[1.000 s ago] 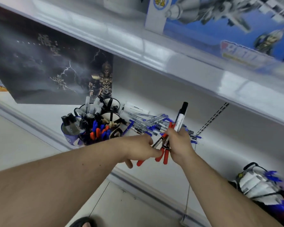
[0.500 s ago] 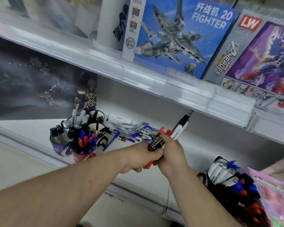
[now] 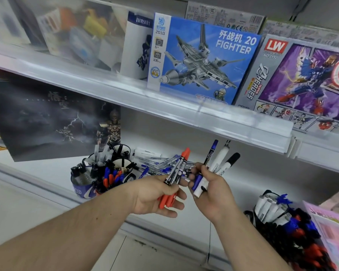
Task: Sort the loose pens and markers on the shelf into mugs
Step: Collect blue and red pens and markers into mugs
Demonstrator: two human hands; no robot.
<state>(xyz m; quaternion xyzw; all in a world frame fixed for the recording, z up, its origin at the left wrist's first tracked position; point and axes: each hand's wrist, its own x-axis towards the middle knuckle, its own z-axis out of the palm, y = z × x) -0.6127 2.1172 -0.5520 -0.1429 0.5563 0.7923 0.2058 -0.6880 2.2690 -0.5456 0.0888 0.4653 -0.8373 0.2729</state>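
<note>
My left hand (image 3: 157,194) grips a small bunch of red-capped markers (image 3: 177,173), tips pointing up and right. Close beside it, my right hand (image 3: 211,190) holds a bundle of blue, white and black markers (image 3: 219,163). Both hands hover in front of the white shelf (image 3: 47,173). Behind them lies a pile of loose blue-capped pens (image 3: 160,163). To the left stand several mugs (image 3: 82,184) packed with black, blue and red pens.
A dark poster box (image 3: 43,118) with a small armoured figure (image 3: 111,128) stands at the back left. Toy boxes (image 3: 204,59) fill the upper shelf. At the lower right, a container of white, blue, black and red markers (image 3: 278,216) sits beside a pink package (image 3: 333,231).
The joined bundle has split: my left hand now holds the red markers apart from the blue, white and black ones in my right. The view has tilted up, showing the upper shelf.
</note>
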